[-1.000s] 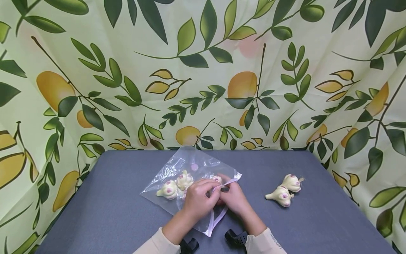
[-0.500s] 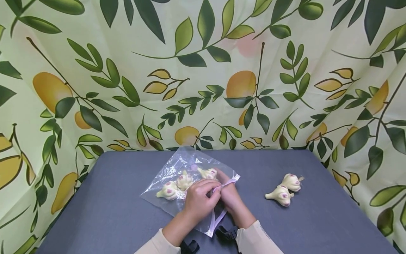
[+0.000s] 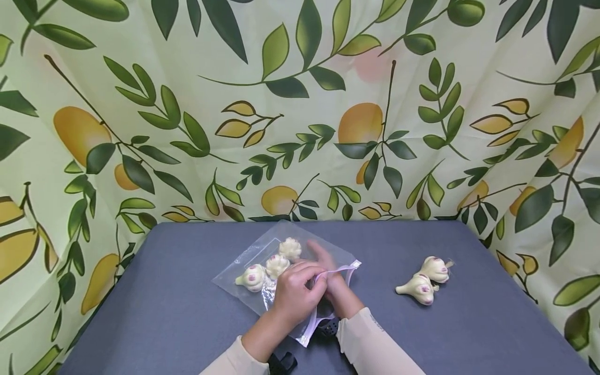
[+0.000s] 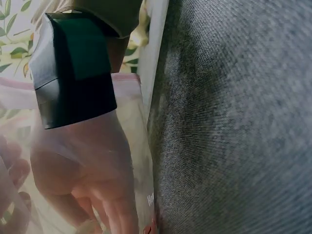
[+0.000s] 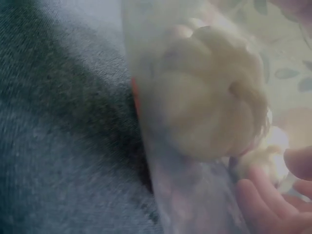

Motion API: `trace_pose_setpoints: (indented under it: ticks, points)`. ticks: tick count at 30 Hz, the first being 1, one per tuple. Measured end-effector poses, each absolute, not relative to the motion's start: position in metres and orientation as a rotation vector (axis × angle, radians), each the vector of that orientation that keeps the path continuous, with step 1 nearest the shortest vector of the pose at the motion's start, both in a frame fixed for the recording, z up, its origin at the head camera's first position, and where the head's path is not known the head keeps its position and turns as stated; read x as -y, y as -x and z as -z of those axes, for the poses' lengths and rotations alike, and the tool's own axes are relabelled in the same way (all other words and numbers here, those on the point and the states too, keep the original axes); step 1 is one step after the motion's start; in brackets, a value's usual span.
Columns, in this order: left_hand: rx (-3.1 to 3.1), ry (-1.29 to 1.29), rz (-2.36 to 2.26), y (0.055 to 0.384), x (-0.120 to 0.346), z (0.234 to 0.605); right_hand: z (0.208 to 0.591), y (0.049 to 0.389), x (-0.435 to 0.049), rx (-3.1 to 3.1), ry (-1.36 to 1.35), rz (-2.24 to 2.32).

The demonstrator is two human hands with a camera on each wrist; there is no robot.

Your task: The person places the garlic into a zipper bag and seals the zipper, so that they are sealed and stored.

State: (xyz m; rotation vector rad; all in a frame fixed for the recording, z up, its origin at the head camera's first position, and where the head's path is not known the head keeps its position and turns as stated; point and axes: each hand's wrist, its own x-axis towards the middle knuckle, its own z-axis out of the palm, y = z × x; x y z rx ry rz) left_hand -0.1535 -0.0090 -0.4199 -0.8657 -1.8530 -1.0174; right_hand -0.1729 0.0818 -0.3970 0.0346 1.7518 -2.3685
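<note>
A clear zip bag [image 3: 272,237] with a pale purple zip edge lies on the table, mouth toward me. Three garlic bulbs show inside: one at the left [image 3: 253,277], one in the middle [image 3: 277,265] and one farther back [image 3: 290,249]. My left hand [image 3: 297,289] pinches the zip edge between thumb and fingers. My right hand [image 3: 328,265] is inside the bag with fingers stretched out, just right of the back bulb, apart from it in the head view. Through the plastic, the left wrist view shows my right hand [image 4: 87,170]. A large blurred bulb [image 5: 209,92] fills the right wrist view.
Two more garlic bulbs, a rear one [image 3: 435,269] and a front one [image 3: 419,289], lie together on the grey table [image 3: 164,312] right of the bag. A leaf-and-fruit patterned cloth [image 3: 300,130] hangs behind and at both sides.
My right hand has pushed deeper into the bag and its fingers have straightened. The bulb that was by it now sits farther back and left, apart from the hand. My left hand keeps its pinch.
</note>
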Motion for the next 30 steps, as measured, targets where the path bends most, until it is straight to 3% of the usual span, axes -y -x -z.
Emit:
trace_pose_setpoints:
  ticks: [6, 9, 13, 21, 30]
  points:
    - [1.857, 0.864, 1.019, 0.154, 0.007, 0.420, 0.417, 0.176, -0.092, -2.110, 0.202, 2.195]
    - [1.867, 0.851, 1.042, 0.155, 0.008, 0.421, 0.432, 0.177, -0.104, -2.591, 0.492, 1.797]
    - [1.903, 0.807, 1.074, 0.157, 0.010, 0.422, 0.438, 0.167, -0.122, -2.963, 0.675, 1.323]
    - [1.969, 0.713, 1.038, 0.161, 0.018, 0.428, 0.416, 0.136, -0.166, -2.685, 0.659, 1.415]
    - [1.996, 0.646, 1.021, 0.165, 0.024, 0.431, 0.395, 0.132, -0.221, -2.860, 0.416, 1.403]
